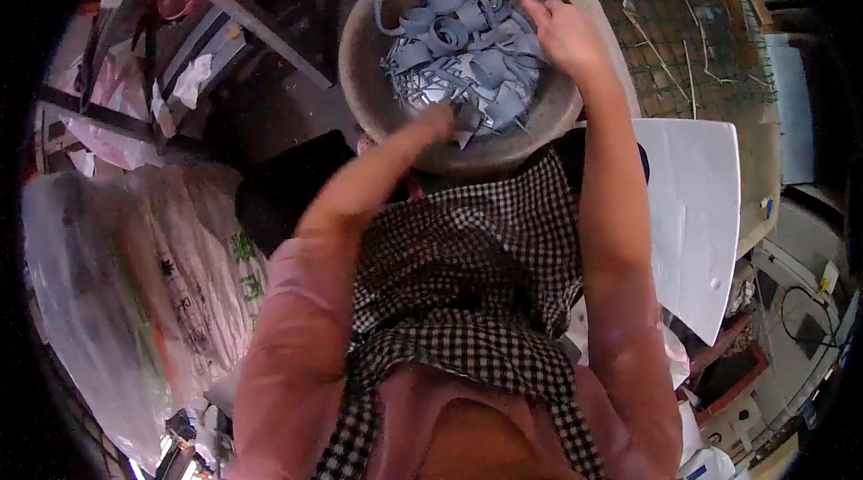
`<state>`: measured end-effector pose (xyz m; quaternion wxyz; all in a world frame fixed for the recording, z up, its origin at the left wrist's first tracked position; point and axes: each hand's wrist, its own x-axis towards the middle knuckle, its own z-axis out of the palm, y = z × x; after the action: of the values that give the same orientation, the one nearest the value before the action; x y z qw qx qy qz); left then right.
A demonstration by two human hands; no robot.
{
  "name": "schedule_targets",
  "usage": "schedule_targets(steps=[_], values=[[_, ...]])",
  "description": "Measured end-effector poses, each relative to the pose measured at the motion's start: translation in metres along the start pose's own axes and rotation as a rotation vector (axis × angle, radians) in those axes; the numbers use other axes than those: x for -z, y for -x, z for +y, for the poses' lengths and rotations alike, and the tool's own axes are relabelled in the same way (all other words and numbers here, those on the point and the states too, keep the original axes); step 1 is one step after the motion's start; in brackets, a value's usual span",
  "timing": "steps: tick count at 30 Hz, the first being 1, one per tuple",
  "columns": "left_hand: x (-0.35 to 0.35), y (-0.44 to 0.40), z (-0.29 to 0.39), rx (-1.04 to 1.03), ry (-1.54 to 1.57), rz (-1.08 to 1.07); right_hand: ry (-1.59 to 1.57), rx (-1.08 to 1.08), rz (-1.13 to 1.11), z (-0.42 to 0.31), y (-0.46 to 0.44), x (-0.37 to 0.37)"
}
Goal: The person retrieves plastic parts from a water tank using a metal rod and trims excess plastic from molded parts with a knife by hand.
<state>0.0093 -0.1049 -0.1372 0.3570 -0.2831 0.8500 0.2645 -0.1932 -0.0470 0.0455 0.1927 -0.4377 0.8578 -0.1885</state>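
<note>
Now our left hand (438, 122) and right hand (570, 38) flank curled grey strips (490, 68). We can't tell either grip's opening or hold.

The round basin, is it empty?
No, many grey curved pieces lie heaped inside the round basin.

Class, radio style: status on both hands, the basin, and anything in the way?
Left hand blurred, near side of basin, grip unclear. Right hand by its right rim, grip unclear. Grey pieces piled inside. No obstruction visible.
</note>
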Motion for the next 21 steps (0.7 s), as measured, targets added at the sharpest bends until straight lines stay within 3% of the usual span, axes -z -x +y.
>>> schedule_targets(steps=[3,7,9,11,13,15,17,19,20,21], values=[[-0.078,-0.046,0.025,0.312,0.185,0.304,0.0,0.004,0.047,0.006,-0.004,-0.009],[-0.084,-0.071,0.008,0.217,0.175,0.113,-0.028,0.04,0.072,0.003,-0.007,-0.005],[-0.077,-0.075,-0.005,0.221,0.135,0.198,-0.034,0.088,0.1,0.015,-0.016,-0.016],[-0.022,-0.048,-0.01,0.19,0.252,0.186,-0.049,0.147,0.132,0.012,-0.015,-0.011],[0.032,-0.031,-0.036,0.201,0.459,0.069,-0.098,0.038,0.089,-0.004,-0.011,0.006],[0.08,0.012,-0.055,-0.037,0.936,-0.035,-0.197,0.11,0.125,-0.005,-0.009,0.004],[0.128,0.07,-0.046,-0.074,1.075,-0.013,-0.293,0.193,0.159,0.0,-0.015,-0.01],[0.151,0.102,-0.043,-0.196,1.436,-0.042,-0.503,0.379,0.086,-0.007,-0.019,-0.017],[0.165,0.13,-0.036,-0.21,1.421,0.03,-0.485,0.342,-0.122,-0.013,-0.015,-0.008],[0.171,0.139,-0.037,-0.277,1.48,0.02,-0.482,0.364,-0.113,-0.026,-0.007,-0.005]])
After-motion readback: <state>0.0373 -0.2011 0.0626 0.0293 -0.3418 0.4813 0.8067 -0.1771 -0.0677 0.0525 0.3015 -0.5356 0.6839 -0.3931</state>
